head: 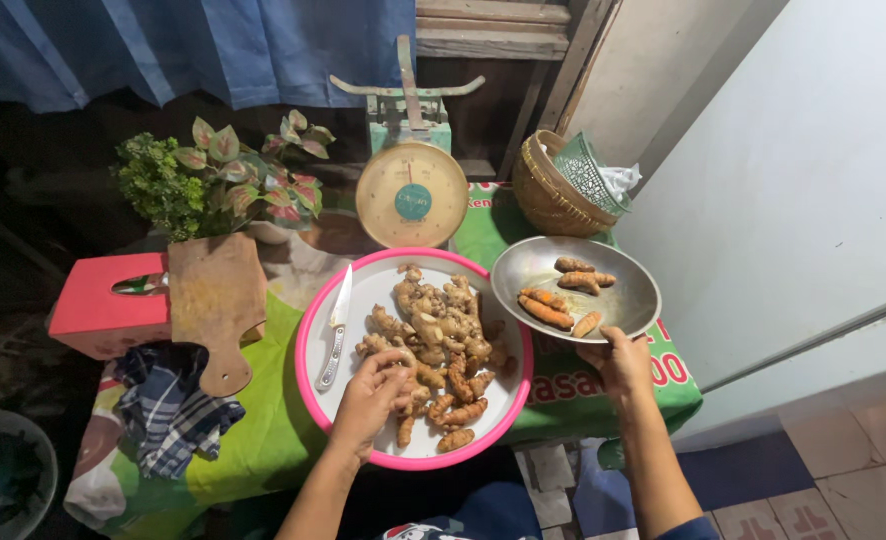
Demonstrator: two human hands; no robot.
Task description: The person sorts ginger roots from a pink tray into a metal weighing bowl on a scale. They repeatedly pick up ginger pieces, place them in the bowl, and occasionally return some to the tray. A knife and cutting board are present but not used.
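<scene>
A round pink-rimmed white tray (315, 372) holds a pile of turmeric and ginger roots (441, 345) and a knife (335, 328) lying at its left side. My left hand (368, 400) reaches into the pile, fingers curled over a root at its near edge. My right hand (621, 362) grips the near rim of a metal bowl (631, 300), held to the right of the tray. Several orange peeled roots (561, 296) lie in the bowl.
Behind the tray stands a green kitchen scale (410, 180) with a round dial. A wooden cutting board (217, 300) leans on a pink box (98, 305), above a checked cloth (168, 410). Potted plants (218, 175) sit at back left, a woven basket (553, 190) at back right.
</scene>
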